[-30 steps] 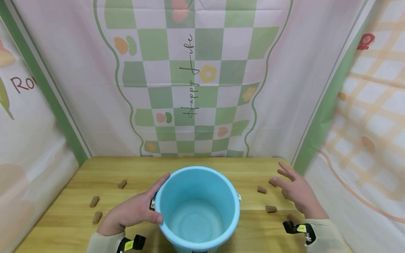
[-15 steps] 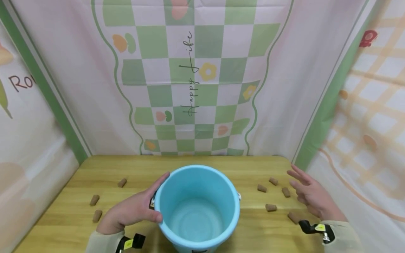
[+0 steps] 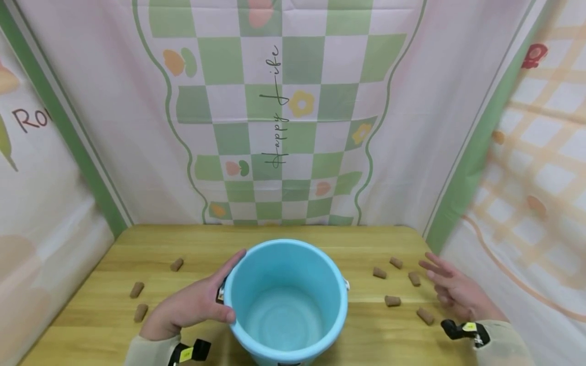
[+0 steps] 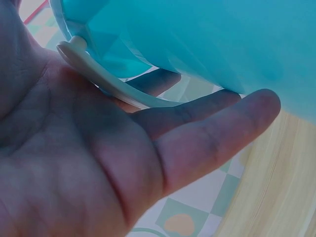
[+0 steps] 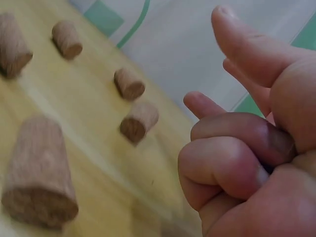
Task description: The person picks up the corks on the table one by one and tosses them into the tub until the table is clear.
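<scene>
A light blue bucket (image 3: 284, 300) stands upright on the wooden table, its inside bare. My left hand (image 3: 194, 305) rests against its left side, thumb at the rim and index finger along the wall. In the left wrist view, fairly straight fingers (image 4: 217, 138) lie under the blue wall beside the white handle (image 4: 108, 84). My right hand (image 3: 462, 292) hovers right of several brown corks, the nearest being a cork (image 3: 414, 278). In the right wrist view two fingers (image 5: 217, 163) bend toward the palm while the others extend; nothing shows between them.
Beyond the left hand, three more corks lie on the table: a far cork (image 3: 176, 264), a middle cork (image 3: 137, 290) and a near cork (image 3: 141, 312). A checkered curtain (image 3: 284, 152) hangs behind the table (image 3: 348, 236), with printed cloth at both sides.
My right hand has drawn away from over the corks to the right and slightly lower, uncovering two of them. The left hand and the bucket have stayed put.
</scene>
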